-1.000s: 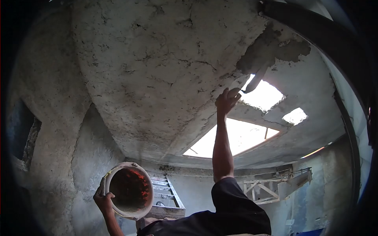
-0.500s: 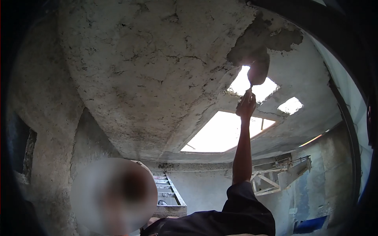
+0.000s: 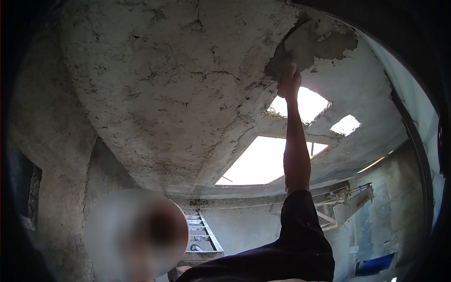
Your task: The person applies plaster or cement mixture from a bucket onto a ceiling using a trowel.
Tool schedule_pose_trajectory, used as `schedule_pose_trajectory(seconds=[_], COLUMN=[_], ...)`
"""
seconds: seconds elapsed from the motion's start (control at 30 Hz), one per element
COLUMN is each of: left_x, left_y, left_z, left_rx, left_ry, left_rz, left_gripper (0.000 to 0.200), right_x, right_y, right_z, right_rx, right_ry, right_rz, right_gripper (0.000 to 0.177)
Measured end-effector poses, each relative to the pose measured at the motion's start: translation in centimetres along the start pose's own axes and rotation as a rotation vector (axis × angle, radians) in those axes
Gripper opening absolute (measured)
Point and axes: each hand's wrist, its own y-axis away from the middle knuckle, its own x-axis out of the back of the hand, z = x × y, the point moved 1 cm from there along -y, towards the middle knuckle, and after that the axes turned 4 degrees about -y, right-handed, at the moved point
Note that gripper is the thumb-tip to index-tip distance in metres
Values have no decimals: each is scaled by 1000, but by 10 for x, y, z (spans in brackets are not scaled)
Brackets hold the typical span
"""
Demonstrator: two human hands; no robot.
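My right hand (image 3: 289, 80) is raised high at the end of an outstretched arm, its fingers closed round the handle of a trowel (image 3: 299, 44). The blade lies against a dark, wet-looking patch of mortar (image 3: 336, 46) on the rough grey concrete surface. Bright openings show just below the hand. At the lower left, a round blurred area (image 3: 110, 230) covers part of the view, with skin-coloured and dark smears inside it. My left hand cannot be made out there.
A ladder (image 3: 206, 235) stands behind the blurred area. A wooden frame (image 3: 350, 204) is at the right, above a blue object (image 3: 375, 265). A large bright opening (image 3: 253, 162) and a smaller one (image 3: 346, 125) break the cracked concrete (image 3: 155, 94). A dark curved edge runs along the right.
My right hand has gone up and slightly left with the trowel. Its blade moved from in front of the bright opening onto the mortar patch, and the arm straightened.
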Motion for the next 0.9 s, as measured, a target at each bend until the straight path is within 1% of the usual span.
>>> schedule_pose_trajectory(seconds=[0.03, 0.07, 0.13, 0.17, 0.23, 0.27, 0.3, 0.33, 0.4, 0.43, 0.47, 0.53, 0.57, 0.63, 0.67, 0.7, 0.77, 0.8, 0.83, 0.9], left_x=[-1, 0, 2, 5, 3, 0, -2, -2, -4, -4, -4, -2, 0, 1, 1, 2, 2, 3, 1, 0], left_y=[-1, -1, -5, -8, -10, -11, -11, -12, -10, -11, -13, -12, -10, -9, -8, -8, -10, -12, -16, -20], left_z=[-1, -4, -12, -19, -22, -20, -16, -10, 6, 5, 1, 2, 8, 15, 18, 19, 11, 5, -4, -19], left_rx=[-1, 4, 2, 36, 71, 45, 19, 18, 44, 42, 40, 36, 30, 20, 36, 50, 52, 53, 53, -21], left_ry=[2, -6, -12, -43, -77, -56, -36, -39, -88, -88, -78, -68, -56, -40, -26, -13, -31, -51, -49, -42], left_rz=[1, -2, -1, -9, -25, -4, 17, 12, -55, -55, -57, -56, -52, -40, -38, -38, -39, -42, -41, -46], left_gripper=[41, 42, 44, 45, 45, 46, 46, 46, 51, 51, 49, 47, 45, 44, 42, 41, 43, 44, 44, 45], right_x=[-1, 0, 1, 0, 5, 13, 22, 27, 25, 25, 23, 20, 19, 20, 20, 23, 24, 23, 28, 36], right_y=[-7, -11, -18, -16, -4, -6, -8, -9, -13, -15, -14, -10, -6, 0, -6, -9, -12, -4, -9, -16], right_z=[9, 21, 36, 23, -16, -11, -2, 8, 18, 23, 16, -11, -24, -48, -55, -51, -48, -68, -51, 7], right_rx=[10, 11, 544, 544, -79, -80, 20, 122, 129, 133, 135, -94, -91, 64, -57, -60, 60, -157, -154, 771], right_ry=[110, 108, 452, 449, 257, 264, 500, 730, 708, 683, 682, 546, 538, 619, 573, 574, 616, 577, 577, 1528], right_rz=[-3, -3, 122, 121, 76, 78, -66, -211, -164, -118, -117, -2, -3, 24, -3, -2, 88, -27, -28, -77], right_gripper=[48, 48, 52, 52, 56, 56, 50, 54, 55, 57, 57, 62, 62, 63, 65, 65, 59, 59, 59, 61])
